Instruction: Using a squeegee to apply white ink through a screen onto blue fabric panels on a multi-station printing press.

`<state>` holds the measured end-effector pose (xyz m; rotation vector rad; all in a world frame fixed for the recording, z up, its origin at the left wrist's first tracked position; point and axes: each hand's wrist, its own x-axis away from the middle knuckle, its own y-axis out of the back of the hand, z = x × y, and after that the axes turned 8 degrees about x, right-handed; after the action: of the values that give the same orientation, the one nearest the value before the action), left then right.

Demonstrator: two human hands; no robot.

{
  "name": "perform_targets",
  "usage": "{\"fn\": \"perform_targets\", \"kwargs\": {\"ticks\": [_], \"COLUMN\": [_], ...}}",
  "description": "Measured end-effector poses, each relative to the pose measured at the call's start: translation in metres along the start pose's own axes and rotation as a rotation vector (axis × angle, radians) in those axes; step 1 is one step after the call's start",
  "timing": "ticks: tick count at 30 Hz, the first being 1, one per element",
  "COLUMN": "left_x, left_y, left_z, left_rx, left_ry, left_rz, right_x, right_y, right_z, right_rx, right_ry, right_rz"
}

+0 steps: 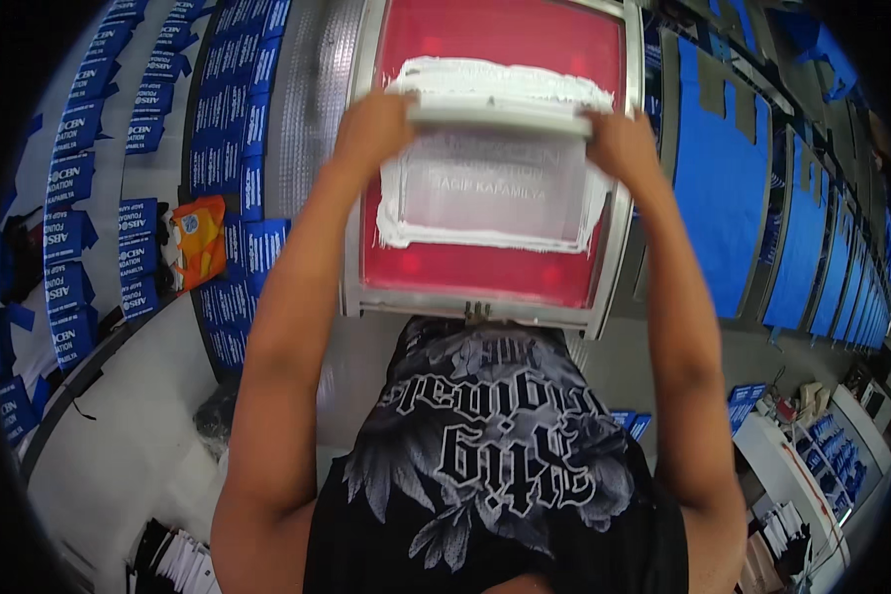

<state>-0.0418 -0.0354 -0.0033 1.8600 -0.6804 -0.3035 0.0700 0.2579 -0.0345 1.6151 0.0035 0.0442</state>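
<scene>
Well to the left of the left-hand fingers, blue printed pieces (67, 183) lie in rows; an orange packet (198, 243) sits among them, on the side nearer those fingers. The left hand (378, 129) is curled closed around the left end of a pale squeegee (500, 121); its thumb placement cannot be told. The squeegee spans the gap between both sets of fingers, across the red mesh (465, 272) of a metal screen frame (416, 300). White ink (485, 240) lies just beyond the fingers and also borders the lettered area on their near side. The right hand (619, 144) is closed on the squeegee's right end. Right of its fingers, blue sheets (713, 178) extend in a row. Step in hand, as judged: an ink stroke. The next move calls for equal pressure from both hands, bar level.
</scene>
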Motion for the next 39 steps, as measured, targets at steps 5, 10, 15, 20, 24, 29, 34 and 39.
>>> {"fn": "perform_targets", "kwargs": {"ticks": [5, 10, 15, 20, 24, 29, 34, 39], "left_x": [0.157, 0.050, -0.035, 0.130, 0.136, -0.013, -0.060, 0.026], "left_y": [-0.041, -0.023, 0.005, -0.020, -0.050, -0.013, 0.025, 0.035], "left_z": [-0.007, 0.004, 0.009, -0.010, -0.014, 0.008, 0.012, -0.028], "left_rx": [0.135, 0.069, 0.073, 0.098, 0.140, 0.007, 0.005, 0.057], "left_ry": [-0.142, -0.062, -0.001, -0.097, -0.146, -0.012, 0.092, -0.065], "left_rz": [-0.062, -0.041, -0.017, 0.015, -0.089, 0.002, 0.115, -0.647], "right_x": [0.156, 0.047, -0.027, 0.124, 0.138, 0.001, -0.071, -0.085], "right_y": [0.014, -0.008, 0.003, 0.018, -0.012, -0.008, 0.031, 0.057], "right_z": [0.078, 0.031, -0.011, 0.058, 0.067, 0.006, -0.022, -0.045], "right_rx": [-0.295, -0.060, -0.095, -0.207, -0.268, -0.066, -0.187, -0.306], "right_ry": [-0.026, -0.020, -0.005, -0.017, -0.064, -0.053, 0.016, 0.055], "right_rz": [0.206, 0.121, 0.063, 0.103, 0.055, 0.081, 0.264, 0.215]}}
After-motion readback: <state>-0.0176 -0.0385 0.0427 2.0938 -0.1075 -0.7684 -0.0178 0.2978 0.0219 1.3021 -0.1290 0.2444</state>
